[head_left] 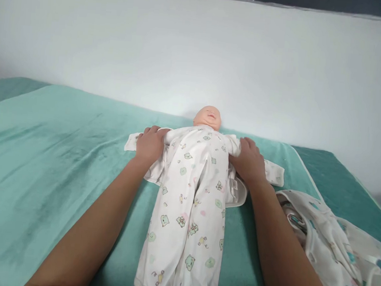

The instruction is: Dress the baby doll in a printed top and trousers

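A baby doll lies on its back, its bald head (208,116) by the wall. Over its body, from the chin toward me, spreads a white printed baby garment with two long legs (190,205). Beneath is a white baby shirt (237,192), its sleeves stretched out to both sides. My left hand (150,145) is closed over the left sleeve by the doll's shoulder, thumb toward the doll. On the other side my right hand (249,160) grips cloth at the right sleeve, its thumb at the garment's edge. Both palms are hidden.
A light green sheet (59,149) covers the bed, with darker green cloth (328,168) at the right. More white printed baby clothes (331,244) lie crumpled beside my right forearm. The white wall (198,50) rises just behind the doll's head.
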`<state>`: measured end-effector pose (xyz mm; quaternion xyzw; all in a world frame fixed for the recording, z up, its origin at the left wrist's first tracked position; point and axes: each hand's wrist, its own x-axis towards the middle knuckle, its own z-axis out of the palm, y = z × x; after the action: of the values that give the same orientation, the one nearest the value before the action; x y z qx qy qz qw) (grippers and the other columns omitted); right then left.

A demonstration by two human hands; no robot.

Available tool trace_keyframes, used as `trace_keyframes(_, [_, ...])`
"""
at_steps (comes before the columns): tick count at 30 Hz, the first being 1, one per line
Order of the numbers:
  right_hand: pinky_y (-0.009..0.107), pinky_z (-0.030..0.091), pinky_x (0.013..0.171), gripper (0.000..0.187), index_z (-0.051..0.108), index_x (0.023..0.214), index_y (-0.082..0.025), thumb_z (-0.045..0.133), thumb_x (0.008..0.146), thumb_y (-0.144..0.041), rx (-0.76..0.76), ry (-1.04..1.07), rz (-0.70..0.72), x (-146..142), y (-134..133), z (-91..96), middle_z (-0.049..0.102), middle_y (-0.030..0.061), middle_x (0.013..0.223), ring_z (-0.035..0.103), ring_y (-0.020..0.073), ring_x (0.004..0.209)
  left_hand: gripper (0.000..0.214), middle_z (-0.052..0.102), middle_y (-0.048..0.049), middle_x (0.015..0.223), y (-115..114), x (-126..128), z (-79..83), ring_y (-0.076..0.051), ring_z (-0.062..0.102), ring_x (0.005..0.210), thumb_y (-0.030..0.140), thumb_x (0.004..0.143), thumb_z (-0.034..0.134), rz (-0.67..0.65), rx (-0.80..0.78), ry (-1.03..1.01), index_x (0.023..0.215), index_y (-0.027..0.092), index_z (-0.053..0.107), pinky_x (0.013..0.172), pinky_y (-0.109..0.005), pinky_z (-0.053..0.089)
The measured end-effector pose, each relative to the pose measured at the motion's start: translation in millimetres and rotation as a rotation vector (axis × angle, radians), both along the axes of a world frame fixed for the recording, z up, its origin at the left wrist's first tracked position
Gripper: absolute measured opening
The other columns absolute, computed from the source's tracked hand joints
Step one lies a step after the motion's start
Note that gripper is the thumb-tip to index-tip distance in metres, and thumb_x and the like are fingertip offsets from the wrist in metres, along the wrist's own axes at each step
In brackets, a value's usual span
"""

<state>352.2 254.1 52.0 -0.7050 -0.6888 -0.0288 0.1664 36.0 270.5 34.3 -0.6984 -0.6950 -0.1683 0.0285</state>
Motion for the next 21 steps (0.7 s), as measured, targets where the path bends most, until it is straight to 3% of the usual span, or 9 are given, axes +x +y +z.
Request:
trace_keyframes(3, [0.051,0.032,0.115,0.066,0.034,0.154,-0.016,0.051,0.091,-0.03,0.226,-0.103,0.177,-11.3,-3.0,-3.9,0.031,0.0158,0.165,0.032,0.0345,0.147,0.05,0.057,-0.0107,0.142,-3.2,1.9,-0.1,-0.033,0.05,0.132,0.017,0.095,0.036,-0.041,0.034,0.014,0.139,0.029,0.057,0.101,-0.052,0.047])
trace_keyframes(6, [0.05,0.028,0.117,0.055,0.037,0.152,-0.02,0.04,0.097,-0.022,0.216,-0.191,0.307,-21.1,-4.1,-7.5,0.042,0.0119,0.159,0.034,0.0313,0.146,0.051,0.039,-0.0125,0.16,-8.2,7.4,0.2,-0.032,0.032,0.149,0.016,0.094,0.039,-0.169,0.111,0.052,0.144,0.022,0.051,0.117,-0.053,0.036])
trace_keyframes(9, [0.048,0.032,0.112,0.051,0.04,0.149,-0.016,0.038,0.098,-0.024,0.16,-0.196,0.263,-25.1,-3.1,-10.9,0.055,0.0151,0.148,0.044,0.0327,0.135,0.055,0.035,-0.011,0.164,-11.6,13.6,-1.3,-0.028,0.026,0.153,0.019,0.098,0.036,-0.322,0.097,0.073,0.153,0.019,0.037,0.125,-0.052,0.022])
trace_keyframes(11, [0.045,0.035,0.107,0.046,0.045,0.143,-0.017,0.039,0.098,-0.025,0.148,-0.19,0.226,-25.0,-1.8,-11.9,0.059,0.0146,0.141,0.052,0.0315,0.123,0.057,0.039,-0.0103,0.162,-11.3,15.6,-2.9,-0.026,0.029,0.152,0.02,0.1,0.033,-0.343,0.065,0.08,0.156,0.02,0.03,0.126,-0.052,0.02])
trace_keyframes(15, [0.042,0.039,0.098,0.034,0.057,0.126,-0.022,0.042,0.095,-0.022,0.112,-0.163,0.171,-22.2,1.2,-10.6,0.066,0.0119,0.126,0.058,0.0291,0.108,0.058,0.043,-0.0111,0.16,-6.8,13.6,-4.7,-0.026,0.032,0.15,0.018,0.098,0.033,-0.275,0.044,0.092,0.156,0.019,0.032,0.124,-0.051,0.023])
trace_keyframes(21, [0.043,0.042,0.093,0.029,0.065,0.113,-0.024,0.043,0.093,-0.024,0.007,-0.108,0.078,-14.1,4.1,-5.6,0.068,0.0104,0.121,0.061,0.0302,0.108,0.06,0.052,-0.0112,0.152,-2.7,8.6,-3.7,-0.032,0.042,0.14,0.024,0.094,0.042,-0.178,0.021,0.079,0.153,0.018,0.039,0.117,-0.051,0.033])
